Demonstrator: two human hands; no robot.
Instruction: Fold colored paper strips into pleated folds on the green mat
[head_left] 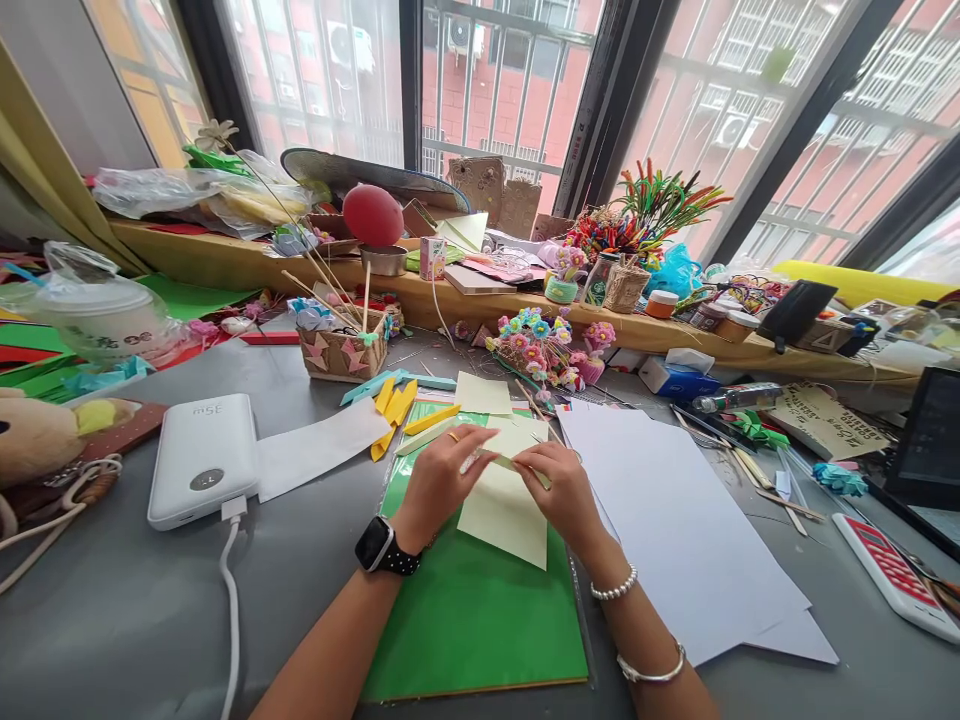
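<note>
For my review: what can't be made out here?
All in the head view:
Pale paper: exact shape, partly covered by the left hand and right hand.
Plush toy: cut off by the left edge.
Dark screen: cut off by the right edge.
Lettering on cream card: too small.

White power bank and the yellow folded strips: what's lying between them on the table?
In the head view, a strip of white paper spans the stretch between the white power bank and the yellow folded strips.
</note>
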